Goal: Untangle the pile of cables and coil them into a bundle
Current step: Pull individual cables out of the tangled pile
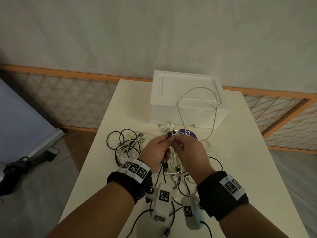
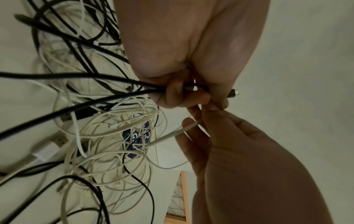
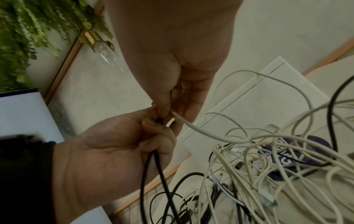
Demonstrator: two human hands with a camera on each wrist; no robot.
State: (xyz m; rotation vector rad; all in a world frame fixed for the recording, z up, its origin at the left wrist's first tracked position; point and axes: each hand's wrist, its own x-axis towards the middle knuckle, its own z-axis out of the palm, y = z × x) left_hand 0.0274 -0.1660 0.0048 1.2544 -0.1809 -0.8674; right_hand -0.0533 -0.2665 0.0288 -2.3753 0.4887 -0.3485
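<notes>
A tangled pile of black and white cables point(image 1: 171, 167) lies on the cream table point(image 1: 243, 152). Both hands are raised just above it, fingertips nearly touching. My left hand point(image 1: 166, 140) grips two strands of a black cable point(image 2: 114, 78) in curled fingers, and its plug point(image 2: 234, 92) sticks out past the thumb. My right hand point(image 1: 177, 140) pinches a pale grey cable point(image 3: 188, 125) near its end. That cable rises in a tall loop point(image 1: 197, 90) over the white box. In the right wrist view the left hand point(image 3: 153, 125) sits right below the right hand point(image 3: 166, 109).
A white foam box point(image 1: 187, 103) stands behind the pile at the table's far edge. A purple round disc point(image 1: 189, 133) lies under the cables in front of it. An orange-framed lattice panel point(image 1: 68, 100) runs along the wall beyond the table.
</notes>
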